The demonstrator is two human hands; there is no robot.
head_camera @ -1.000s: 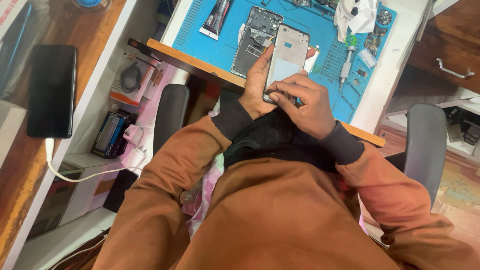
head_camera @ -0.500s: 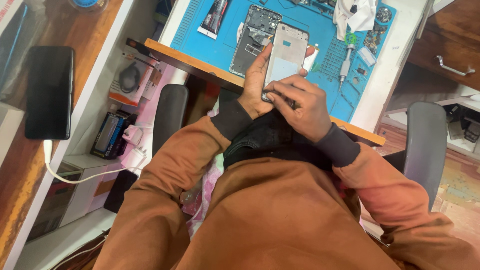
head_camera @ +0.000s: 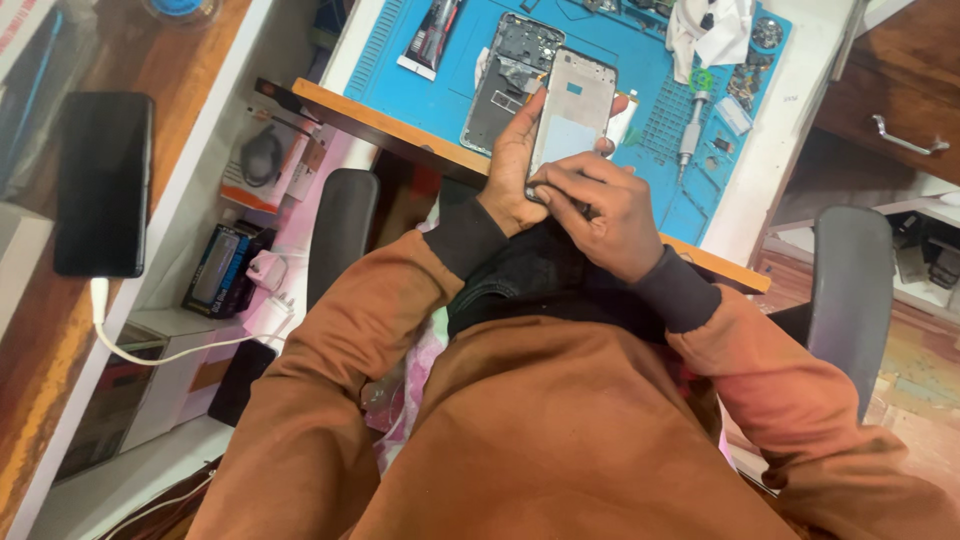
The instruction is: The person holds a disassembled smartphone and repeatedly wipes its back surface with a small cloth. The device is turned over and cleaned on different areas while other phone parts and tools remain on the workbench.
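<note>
Silver-grey, the thin rectangular phone panel (head_camera: 572,110) stands propped in the left hand (head_camera: 512,170) above the blue silicone repair mat (head_camera: 640,90). Right hand (head_camera: 590,205) fingers pinch its lower edge; too much prying could crack it or drop it onto the opened phone body (head_camera: 505,75).

Matt blue mat (head_camera: 620,90), glossy black phone (head_camera: 103,183)
</note>
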